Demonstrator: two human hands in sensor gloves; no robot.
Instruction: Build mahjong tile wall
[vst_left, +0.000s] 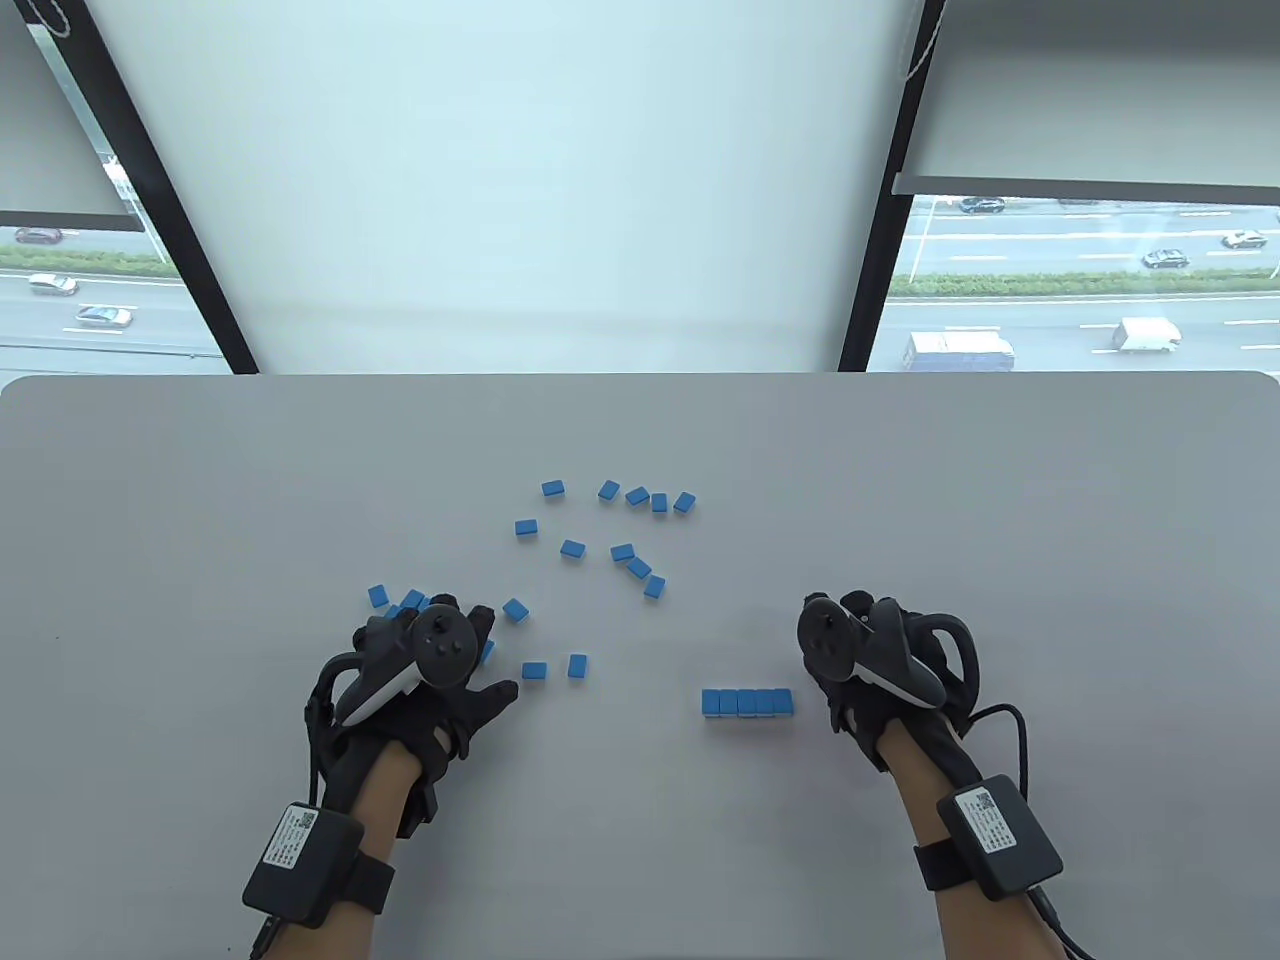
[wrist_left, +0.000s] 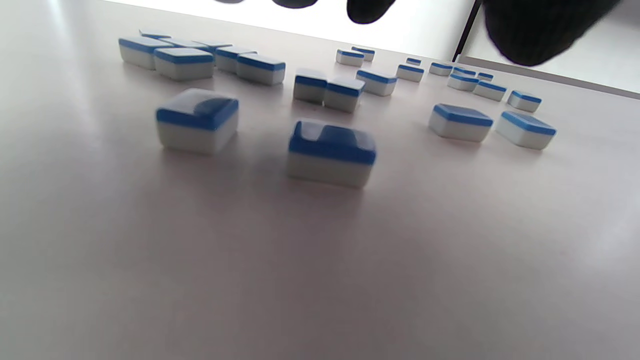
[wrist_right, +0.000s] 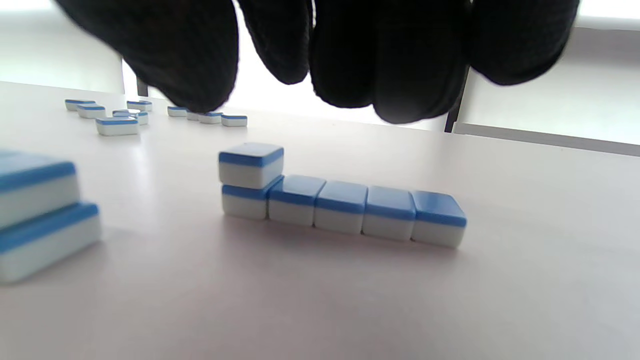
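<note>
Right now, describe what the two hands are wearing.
Both the left hand and the right hand wear black fabric gloves. A dark tracker with a round face and a pale grey grip is strapped on the back of each. Each wrist carries a black box with a white label on a black strap, with black cables running from it.

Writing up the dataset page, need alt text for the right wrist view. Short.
A row of five blue-backed mahjong tiles lies on a pale table, with a sixth tile stacked on its left end. Black gloved fingers hang in from the top edge, touching nothing. A blurred two-tile stack sits at the left edge; loose tiles lie scattered far behind.
</note>
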